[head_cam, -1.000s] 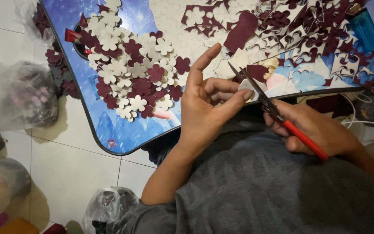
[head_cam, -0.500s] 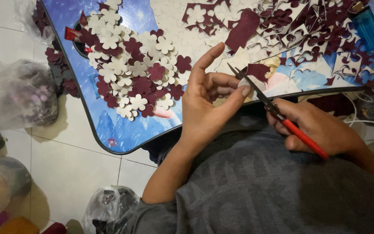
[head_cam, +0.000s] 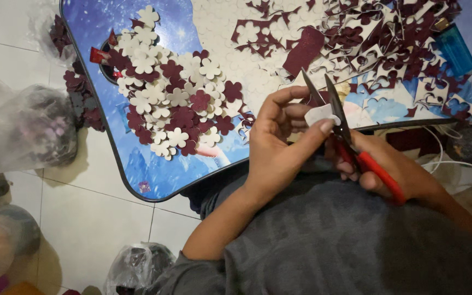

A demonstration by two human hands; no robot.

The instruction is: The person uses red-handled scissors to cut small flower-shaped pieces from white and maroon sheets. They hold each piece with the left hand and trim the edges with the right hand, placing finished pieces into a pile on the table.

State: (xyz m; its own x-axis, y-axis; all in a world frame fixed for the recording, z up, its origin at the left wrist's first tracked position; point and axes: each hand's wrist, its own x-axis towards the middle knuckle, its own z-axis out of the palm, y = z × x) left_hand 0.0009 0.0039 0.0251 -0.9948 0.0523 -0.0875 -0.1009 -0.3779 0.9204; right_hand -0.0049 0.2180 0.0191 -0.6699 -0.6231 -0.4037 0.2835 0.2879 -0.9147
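A blue table (head_cam: 137,164) carries a heap of maroon and cream flower cutouts (head_cam: 176,104). Over its near edge, the left hand (head_cam: 279,147) pinches a small white paper piece (head_cam: 322,114); the right hand (head_cam: 394,172) grips red-handled scissors (head_cam: 350,139), blades apart around it.

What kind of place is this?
Likely a home craft spot on a tiled floor: a low blue table holds a pile of cut-out flowers and scraps, with plastic bags beside it.
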